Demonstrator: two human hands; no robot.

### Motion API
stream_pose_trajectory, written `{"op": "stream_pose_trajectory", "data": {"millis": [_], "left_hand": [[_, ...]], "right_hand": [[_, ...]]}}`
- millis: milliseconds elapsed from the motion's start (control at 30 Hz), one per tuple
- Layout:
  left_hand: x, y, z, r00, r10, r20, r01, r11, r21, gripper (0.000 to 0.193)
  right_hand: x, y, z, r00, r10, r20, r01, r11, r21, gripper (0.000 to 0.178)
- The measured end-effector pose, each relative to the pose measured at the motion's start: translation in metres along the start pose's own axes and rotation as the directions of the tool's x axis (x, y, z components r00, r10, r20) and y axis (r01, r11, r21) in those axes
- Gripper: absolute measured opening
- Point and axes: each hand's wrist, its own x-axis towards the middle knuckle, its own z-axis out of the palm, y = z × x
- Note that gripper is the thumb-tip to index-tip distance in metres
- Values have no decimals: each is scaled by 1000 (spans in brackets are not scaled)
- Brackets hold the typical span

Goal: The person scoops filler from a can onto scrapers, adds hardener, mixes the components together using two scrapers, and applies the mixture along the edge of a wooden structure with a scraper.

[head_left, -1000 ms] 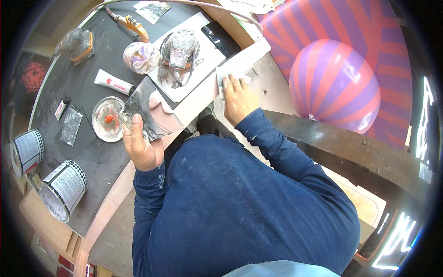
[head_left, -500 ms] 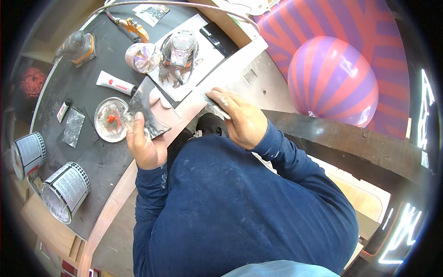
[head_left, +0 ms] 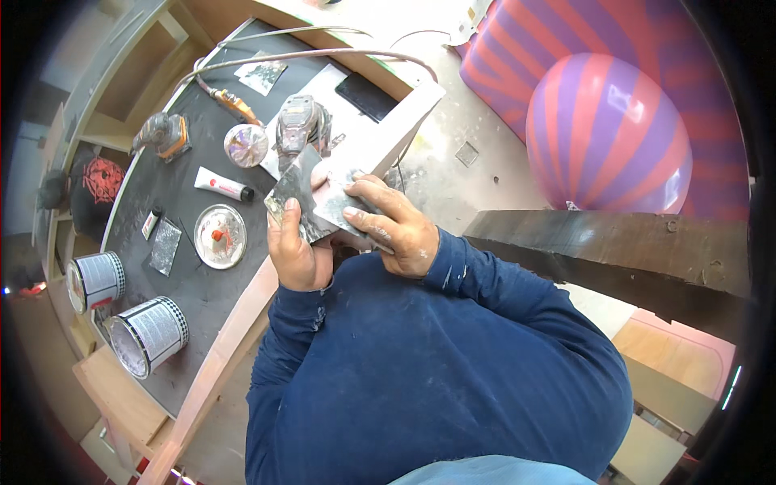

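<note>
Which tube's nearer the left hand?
The larger tube, beyond the round lid; the smaller tube lies farther from the left hand, beside the grey sheet.

A thin, dark, square-edged mixing board [head_left: 297, 179], smeared with pale grey residue, lies tilted in the left hand [head_left: 302, 257], thumb on top. Pinkish filler paste [head_left: 320, 173] sits at its right side. A flat grey spreader [head_left: 333, 212], smudged whitish, is gripped in the right hand [head_left: 398, 233], overlapping the board's right part; contact is unclear.

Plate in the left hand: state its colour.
The plate is dark grey to black with pale smears, best seen in the head view.
</note>
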Motion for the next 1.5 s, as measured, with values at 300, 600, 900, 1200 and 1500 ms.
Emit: {"op": "stream_pose_trajectory", "data": {"millis": [300,600,900,1200,1500], "left_hand": [[-22,-23,3,930,355,-95,-319,909,268,37],[-63,-25,-2,929,353,-111,-327,924,200,41],[-85,-12,-12,893,421,-158,-364,882,298,41],[-133,27,-95,691,721,-53,-507,536,675,24],[-215,60,-143,710,699,79,-236,131,963,35]], "right_hand": [[-64,155,-47,580,716,-389,-584,698,414,53],[-45,205,60,429,444,-786,-552,818,161,51],[-110,70,142,988,103,-113,-26,842,539,68],[-57,-42,66,940,307,151,-341,885,318,58],[-27,-139,152,937,-137,323,172,982,-82,63]]}}
